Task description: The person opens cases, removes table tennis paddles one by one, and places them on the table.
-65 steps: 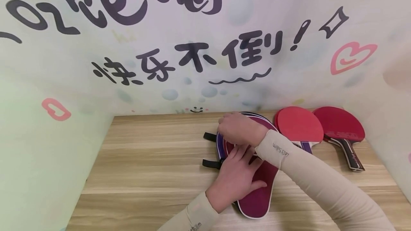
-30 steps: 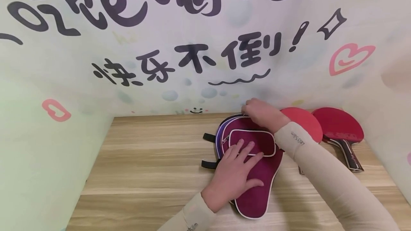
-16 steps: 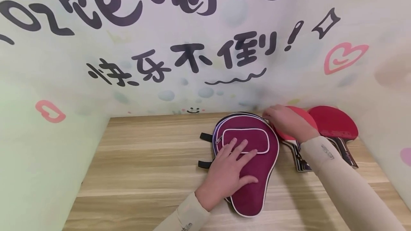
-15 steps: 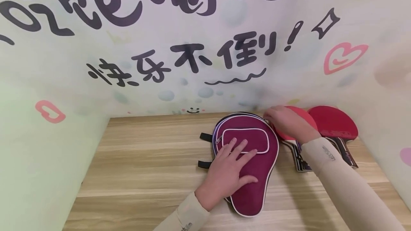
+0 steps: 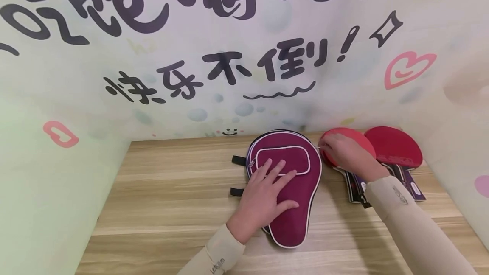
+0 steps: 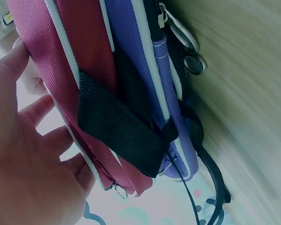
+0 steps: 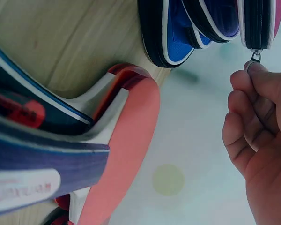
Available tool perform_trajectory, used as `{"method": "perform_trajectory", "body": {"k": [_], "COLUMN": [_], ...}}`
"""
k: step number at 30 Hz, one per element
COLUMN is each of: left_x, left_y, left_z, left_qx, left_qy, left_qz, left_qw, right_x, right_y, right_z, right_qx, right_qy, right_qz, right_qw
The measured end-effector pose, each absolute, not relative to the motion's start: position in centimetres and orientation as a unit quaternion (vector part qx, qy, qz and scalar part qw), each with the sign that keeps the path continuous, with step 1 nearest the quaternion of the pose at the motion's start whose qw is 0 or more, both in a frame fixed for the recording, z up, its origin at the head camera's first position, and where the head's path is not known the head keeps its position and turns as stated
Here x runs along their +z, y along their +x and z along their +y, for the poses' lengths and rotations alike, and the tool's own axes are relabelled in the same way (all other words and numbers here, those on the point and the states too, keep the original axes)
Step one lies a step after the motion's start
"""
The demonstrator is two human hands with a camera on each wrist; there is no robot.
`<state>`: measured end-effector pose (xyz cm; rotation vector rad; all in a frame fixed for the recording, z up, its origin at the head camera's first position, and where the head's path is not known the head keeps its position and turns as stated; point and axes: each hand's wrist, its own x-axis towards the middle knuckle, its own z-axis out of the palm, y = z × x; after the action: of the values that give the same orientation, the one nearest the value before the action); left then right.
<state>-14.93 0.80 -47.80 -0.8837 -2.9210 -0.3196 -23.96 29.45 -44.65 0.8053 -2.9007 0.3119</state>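
Note:
A maroon table tennis bat case [image 5: 290, 220] with white piping and a small front pocket lies on top of a stack of cases. Spread fingers of my left hand [image 5: 261, 192] rest on it, over the pocket's lower edge. My right hand [image 5: 349, 154] is at the case's upper right edge. In the right wrist view its thumb and forefinger pinch the metal zipper pull [image 7: 255, 56] at the end of the zip. Under the maroon case are a purple case [image 6: 131, 42], seen in the left wrist view, and a blue case [image 7: 179, 44], seen in the right wrist view.
Red table tennis bats lie right of the stack; the right hand covers part of a light red bat [image 5: 364, 144], and a darker red bat [image 5: 395, 143] sits beside it. Black straps [image 5: 238, 160] stick out left. A printed cloth wall [image 5: 191, 113] stands behind the wooden table [image 5: 168, 190].
My right hand has travelled from the maroon case's upper left along its top edge to the right side. The case has shifted slightly left and away, the left hand staying on it.

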Motion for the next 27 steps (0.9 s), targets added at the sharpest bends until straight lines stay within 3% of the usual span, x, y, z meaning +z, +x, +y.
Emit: {"method": "perform_trajectory", "body": {"k": [14,22,27], "left_x": [-47.5,-47.7,-47.8], "left_y": [-15.0,-15.0,-15.1], "left_z": [0.4,0.2,0.3], "left_qx": [-0.117,-0.118,-0.122], "left_qy": [-0.284,-0.274,-0.276], "left_qz": [-0.952,-0.954,-0.953], "left_qw": [0.012,0.009,0.016], "right_x": [-46.0,-46.3,-46.5], "right_y": [-19.1,-16.4,-14.6], "right_z": [30.0,29.1,28.2], "right_qx": [0.148,0.166,0.164], "right_qy": [0.243,0.265,0.306], "right_qz": [-0.957,-0.949,-0.935], "right_qw": [0.055,0.049,0.078]}}
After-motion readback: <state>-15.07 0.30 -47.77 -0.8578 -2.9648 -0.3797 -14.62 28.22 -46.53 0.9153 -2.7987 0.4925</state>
